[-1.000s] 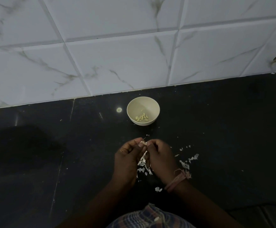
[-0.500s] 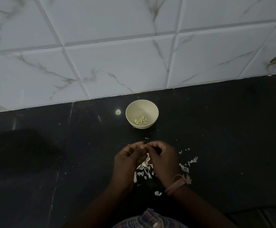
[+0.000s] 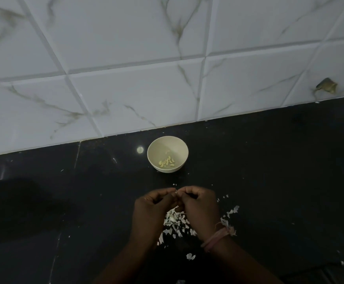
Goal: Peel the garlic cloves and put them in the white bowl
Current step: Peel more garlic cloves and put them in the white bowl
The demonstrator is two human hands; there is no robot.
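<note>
A small white bowl point(image 3: 154, 146) stands on the black counter near the wall, with several peeled garlic cloves point(image 3: 167, 162) in its bottom. In front of it my left hand point(image 3: 151, 212) and my right hand point(image 3: 200, 210) meet with curled fingers. Between their fingertips they pinch a garlic clove point(image 3: 175, 193), of which only a pale sliver shows. A heap of white garlic skins point(image 3: 175, 221) lies on the counter under and between the hands.
More skin flakes point(image 3: 231, 212) are scattered to the right of my right hand, and one flake point(image 3: 190, 256) lies nearer to me. The white marble-tiled wall point(image 3: 146, 89) rises just behind the bowl. A pink band circles my right wrist.
The view has drifted, so bowl and hands sit lower in the frame. My fingertips keep working at the clove, and the white skin seen between them has shrunk to a sliver.
</note>
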